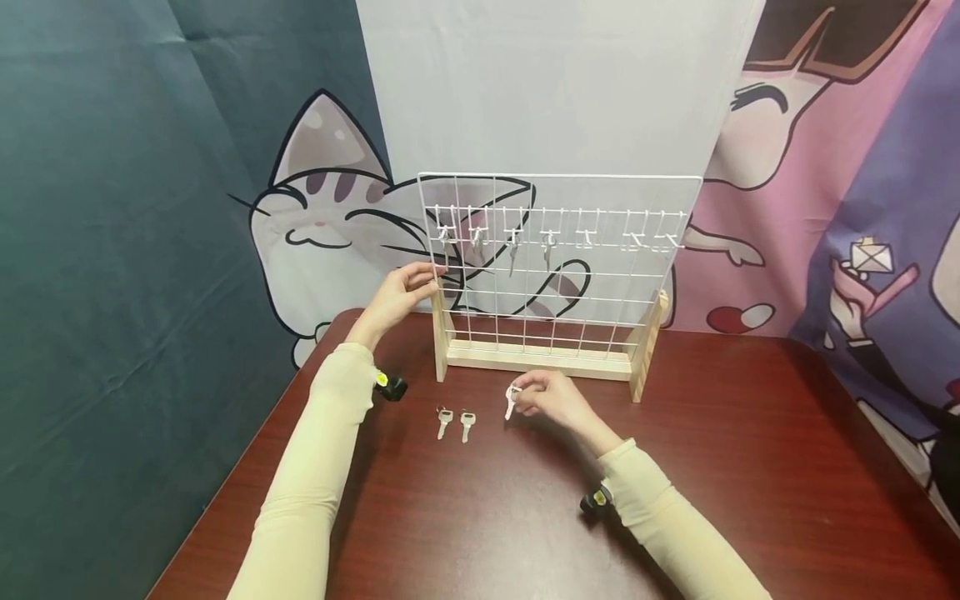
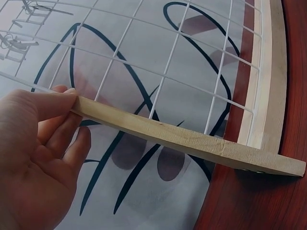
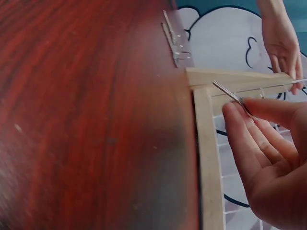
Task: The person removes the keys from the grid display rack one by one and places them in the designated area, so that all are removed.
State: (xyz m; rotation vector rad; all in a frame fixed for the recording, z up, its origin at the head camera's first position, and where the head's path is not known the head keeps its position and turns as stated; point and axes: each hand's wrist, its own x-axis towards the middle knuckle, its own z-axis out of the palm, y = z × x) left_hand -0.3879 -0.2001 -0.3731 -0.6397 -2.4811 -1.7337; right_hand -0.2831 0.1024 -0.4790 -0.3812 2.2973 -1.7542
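Though small in the frame, a flat silver metal key [image 1: 512, 402]: pale and bright, broad at the head, narrowing to a slim blade, slanted with the tip toward the lower left; seen edge-on in the right wrist view, reduced there to a thin grey sliver right of centre.
Right hand [image 1: 557, 402]: pinching that key between thumb and fingertips, just to the right of it, below and right of the frame's centre; contact between blade and table impossible to tell.
Left hand [image 1: 405, 287]: grasping with thumb and fingertips the top end of the left upright of a pale wooden stand [image 1: 538, 358]; well apart from the held key, higher and farther left in the frame.
Loose pair, two flat silver metal keys [image 1: 468, 426] with dark-slotted heads: lying side by side on a glossy red-brown table [image 1: 465, 533], lower centre of the frame, left of the right hand, blades toward the bottom edge.
White wire grid rack [image 1: 558, 176]: standing upright in the wooden stand, right of centre, crossed near the top by a row of white wire hooks [image 1: 637, 241].
Hooks: bearing four hanging silver keys [image 1: 513, 254] toward the left of the row, blades downward.
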